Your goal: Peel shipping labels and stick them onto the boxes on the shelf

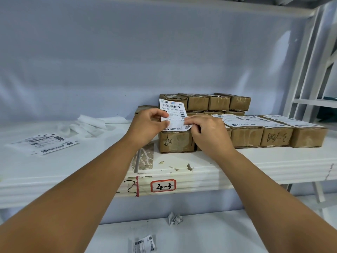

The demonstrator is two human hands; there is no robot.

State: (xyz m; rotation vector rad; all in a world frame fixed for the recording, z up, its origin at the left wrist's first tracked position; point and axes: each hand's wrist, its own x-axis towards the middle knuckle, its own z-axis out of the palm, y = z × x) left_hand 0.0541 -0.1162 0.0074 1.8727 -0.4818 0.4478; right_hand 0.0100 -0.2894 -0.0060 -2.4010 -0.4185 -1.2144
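"Two hands are meeting over the shelf [255, 167]. What are they gripping?"

"Both are pinching one shipping label [173, 110]. The left hand [147, 123] is clamping the label's left edge between thumb and curled fingers. The right hand [209, 130], fingers bent, is nipping the lower right corner, where the paper is curling."

"Where is the label sitting?"

"It is standing nearly upright, print facing the camera, just above the front box [176, 141], a brown carton with handwriting on its near face. Whether the bottom edge is touching the carton top is not showing."

"And what is lying around it?"

"To the right, three labelled boxes [276, 137] are sitting side by side in a row, each wearing a printed label on top. Behind them, the back boxes [218, 102] are sitting stacked against the pale rear sheet. Far left, a loose pile of labels [45, 144] is lying flat on the shelf, with crumpled white backing strips [87, 126] lying just behind it. Brown paper scraps [189, 167] are littering the front edge, above a red-bordered tag [163, 186] reading 4-3. On the lower board, a crumpled paper ball [175, 218] and a small printed slip [145, 243] are lying well apart."
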